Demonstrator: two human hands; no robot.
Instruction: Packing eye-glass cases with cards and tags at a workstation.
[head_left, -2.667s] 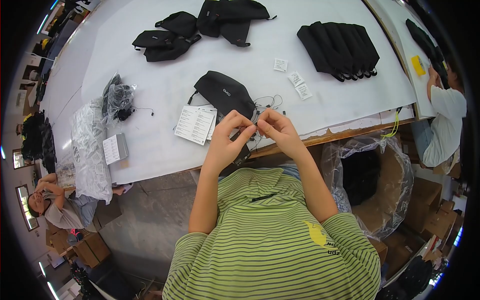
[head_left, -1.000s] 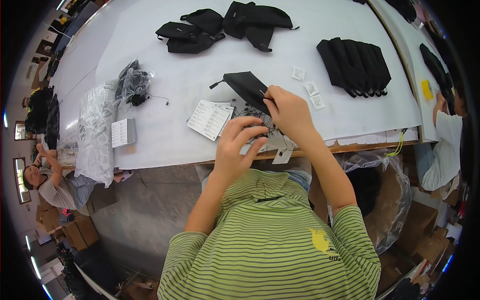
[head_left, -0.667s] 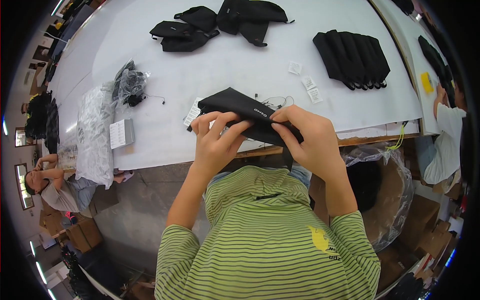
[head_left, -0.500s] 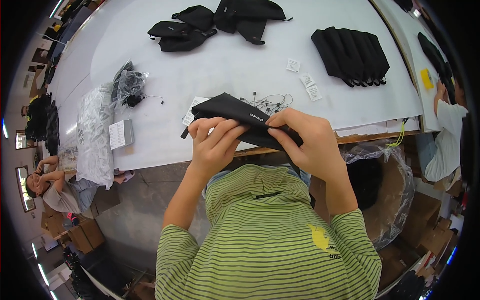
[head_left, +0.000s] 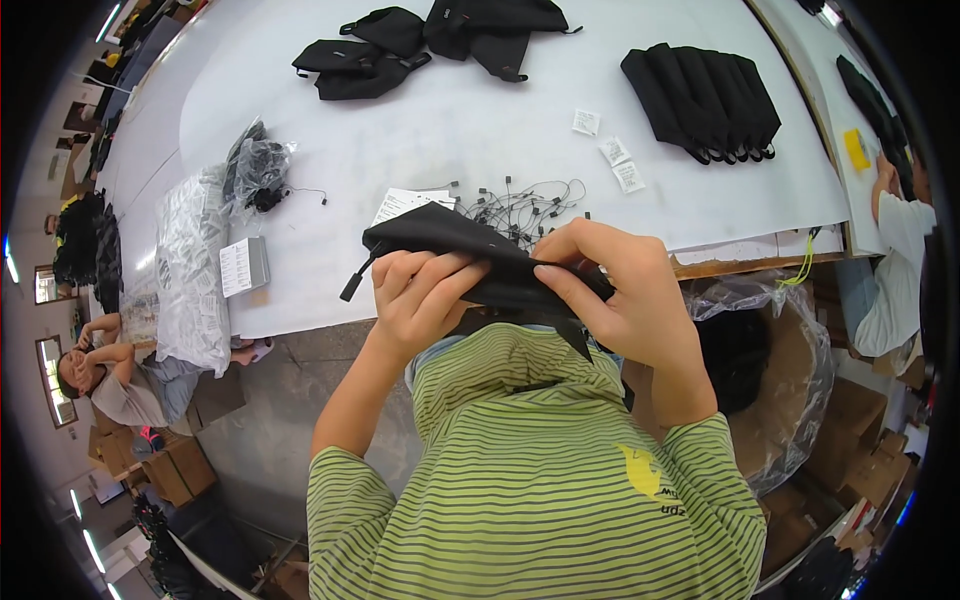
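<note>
Between my two hands, over the table's near edge, I hold a black fabric pouch (head_left: pixel 450 235). My left hand (head_left: pixel 420 300) is closed on its left part, with the fingers curled over the fabric. A dark zipper pull (head_left: pixel 357 272) dangles from the pouch's left end. With thumb and forefinger, my right hand (head_left: pixel 615 290) pinches the right part of the pouch. Just beyond lie a tangle of black tag strings (head_left: pixel 520 205) and a stack of white printed cards (head_left: pixel 408 203), partly covered by the pouch.
Several black pouches (head_left: pixel 385 65) lie at the far side, and a neat row (head_left: pixel 700 100) at far right. White packets (head_left: pixel 612 152) lie between. Clear plastic bags (head_left: pixel 190 270) and a card stack (head_left: pixel 245 267) sit left. A plastic-lined box (head_left: pixel 790 390) stands below right. Other people are on both sides.
The pouch has tilted and turned in my hands; its printed face now points away. Its zipper pull hangs out at the left, and more of the strings and cards shows.
</note>
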